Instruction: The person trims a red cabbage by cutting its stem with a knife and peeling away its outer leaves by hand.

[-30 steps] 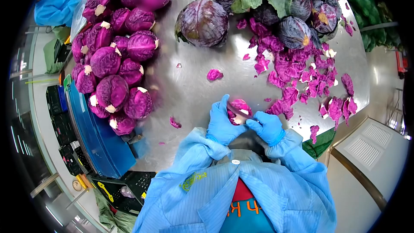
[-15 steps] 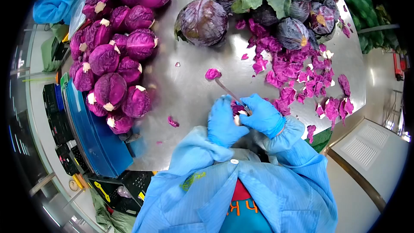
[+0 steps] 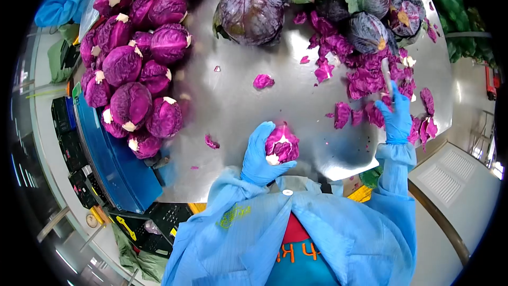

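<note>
Head camera view, and over on the left side of the metal table (image 3: 227, 111) sits a heap of trimmed purple cabbages (image 3: 131, 106), pale stem ends showing. Next along, a large dark cabbage (image 3: 248, 15) rests on the far side. Nearer the person, the left hand (image 3: 257, 159), gloved in blue, cups a small purple cabbage (image 3: 284, 145), fingers and thumb curved around it. Darker cabbages (image 3: 368, 32) crowd the far right, torn purple leaves (image 3: 365, 82) strewn nearer. There the gloved right hand (image 3: 397, 119), partly closed, holds a knife (image 3: 386, 74), blade pointing away, thumb sticking out.
</note>
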A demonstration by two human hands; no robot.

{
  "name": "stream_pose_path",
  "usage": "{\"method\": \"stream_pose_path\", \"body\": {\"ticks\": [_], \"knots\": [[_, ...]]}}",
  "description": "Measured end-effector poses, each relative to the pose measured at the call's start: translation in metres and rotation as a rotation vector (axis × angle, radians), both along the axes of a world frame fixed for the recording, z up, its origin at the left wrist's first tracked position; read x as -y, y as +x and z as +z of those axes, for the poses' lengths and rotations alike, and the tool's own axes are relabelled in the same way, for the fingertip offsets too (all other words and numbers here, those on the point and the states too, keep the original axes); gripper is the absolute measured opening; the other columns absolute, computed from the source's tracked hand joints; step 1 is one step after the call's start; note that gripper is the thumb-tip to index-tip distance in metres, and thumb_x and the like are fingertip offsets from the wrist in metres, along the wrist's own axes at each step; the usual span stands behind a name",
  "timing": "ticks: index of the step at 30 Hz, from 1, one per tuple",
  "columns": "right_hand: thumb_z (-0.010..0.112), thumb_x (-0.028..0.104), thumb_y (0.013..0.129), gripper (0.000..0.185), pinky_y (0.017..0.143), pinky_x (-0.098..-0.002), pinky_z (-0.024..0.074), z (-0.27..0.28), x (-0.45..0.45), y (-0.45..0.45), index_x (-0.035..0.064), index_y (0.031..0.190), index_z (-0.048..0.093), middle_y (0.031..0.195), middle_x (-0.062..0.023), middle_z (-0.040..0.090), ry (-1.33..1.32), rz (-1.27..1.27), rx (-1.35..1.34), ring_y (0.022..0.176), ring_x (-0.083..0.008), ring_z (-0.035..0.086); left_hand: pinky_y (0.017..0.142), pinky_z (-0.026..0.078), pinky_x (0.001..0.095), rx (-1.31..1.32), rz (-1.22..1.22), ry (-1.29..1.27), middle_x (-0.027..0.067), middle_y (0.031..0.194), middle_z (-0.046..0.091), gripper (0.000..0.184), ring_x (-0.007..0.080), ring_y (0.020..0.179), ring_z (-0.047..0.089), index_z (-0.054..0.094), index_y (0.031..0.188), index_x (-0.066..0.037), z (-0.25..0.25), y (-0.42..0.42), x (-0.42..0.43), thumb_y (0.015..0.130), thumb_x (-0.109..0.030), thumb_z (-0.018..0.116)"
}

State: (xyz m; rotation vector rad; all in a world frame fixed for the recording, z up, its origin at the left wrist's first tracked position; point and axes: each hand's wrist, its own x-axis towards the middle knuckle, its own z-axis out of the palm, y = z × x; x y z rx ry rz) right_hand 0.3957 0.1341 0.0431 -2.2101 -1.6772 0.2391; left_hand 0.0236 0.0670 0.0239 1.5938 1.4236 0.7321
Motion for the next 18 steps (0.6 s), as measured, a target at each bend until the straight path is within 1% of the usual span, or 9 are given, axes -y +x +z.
{"method": "stream_pose_path", "body": {"ticks": [1,4,6,8,10,11,14,15,18], "knots": [[0.073,0.004,0.081,0.06,0.081,-0.0312,0.0519,-0.002,0.003,0.002,0.0124,0.137,0.053,0.102,-0.0081,0.063,0.008,-0.058,0.034,0.085,-0.0181,0.062,0.104,0.043,0.041,-0.018,-0.01,0.016,0.0178,0.134,0.047,0.101,0.0334,0.122,0.051,0.043,0.137,-0.004,-0.001,0.002,-0.002,0.054,-0.029,0.094],[0.076,0.012,0.082,0.047,0.072,-0.027,0.0511,-0.022,0.006,-0.03,0.0148,0.127,0.063,0.096,-0.0029,0.062,0.177,0.099,-0.501,0.08,-0.013,0.059,0.104,0.043,0.0413,-0.076,-0.073,0.045,0.0179,0.135,0.046,0.102,0.0333,0.122,0.051,0.043,0.138,-0.004,-0.002,0.007,-0.01,0.053,-0.031,0.094],[0.077,0.015,0.081,0.044,0.074,-0.0273,0.0511,-0.016,0.008,-0.087,0.0136,0.124,0.065,0.094,-0.0021,0.061,-0.201,0.108,-0.851,0.079,-0.0109,0.058,0.106,0.041,0.0448,-0.066,-0.123,0.019,0.0207,0.136,0.045,0.105,0.038,0.126,0.046,0.04,0.141,-0.003,-0.002,0.004,-0.016,0.056,-0.037,0.092],[0.079,0.022,0.081,0.042,0.072,-0.0258,0.0502,-0.012,0.009,-0.133,0.0112,0.12,0.067,0.085,-0.0006,0.059,-0.332,0.342,-0.909,0.078,-0.0088,0.057,0.107,0.039,0.0467,-0.067,-0.121,0.004,0.023,0.138,0.043,0.112,0.0409,0.128,0.043,0.033,0.144,-0.002,-0.002,0.002,-0.016,0.057,-0.042,0.091],[0.08,0.029,0.08,0.044,0.071,-0.0257,0.0495,0.004,0.003,-0.156,0.0076,0.116,0.067,0.087,-0.0024,0.062,-0.624,0.334,-1.024,0.077,-0.01,0.058,0.108,0.037,0.0471,-0.081,-0.058,-0.001,0.0247,0.141,0.038,0.124,0.0421,0.13,0.04,0.023,0.149,-0.001,-0.005,0.001,-0.012,0.055,-0.044,0.092],[0.082,0.038,0.077,0.057,0.07,-0.0277,0.0494,-0.003,0.006,-0.161,0.0045,0.119,0.064,0.09,-0.0061,0.066,-0.694,0.284,-1.022,0.076,-0.0125,0.058,0.109,0.036,0.0472,-0.058,-0.025,-0.077,0.0253,0.143,0.034,0.13,0.0423,0.132,0.038,0.018,0.15,0.0,-0.009,0.0,-0.008,0.053,-0.045,0.092],[0.083,0.046,0.072,0.072,0.075,-0.0313,0.0513,0.017,0.01,-0.166,0.0028,0.124,0.059,0.099,-0.0107,0.068,-0.794,0.208,-0.796,0.081,-0.0161,0.062,0.112,0.032,0.0473,0.016,0.004,-0.195,0.0265,0.148,0.025,0.144,0.0426,0.135,0.032,0.007,0.151,0.001,-0.017,-0.002,-0.001,0.048,-0.048,0.094],[0.084,0.051,0.068,0.086,0.081,-0.0331,0.0521,0.009,0.018,-0.164,0.0021,0.131,0.052,0.108,-0.0128,0.068,-0.811,0.22,-0.816,0.089,-0.019,0.065,0.112,0.031,0.0473,0.04,-0.031,-0.159,0.0264,0.148,0.023,0.147,0.0424,0.136,0.031,0.006,0.152,0.001,-0.017,-0.003,-0.005,0.046,-0.049,0.095],[0.081,0.046,0.075,0.095,0.097,-0.0321,0.0467,-0.034,0.057,-0.167,0.001,0.146,0.036,0.129,-0.0178,0.06,-0.639,0.236,-1.129,0.115,-0.0222,0.06,0.113,0.031,0.0458,0.025,-0.073,-0.119,0.0243,0.149,0.021,0.152,0.0395,0.137,0.03,0.005,0.152,0.0,-0.017,-0.004,-0.009,0.041,-0.048,0.096]]}}
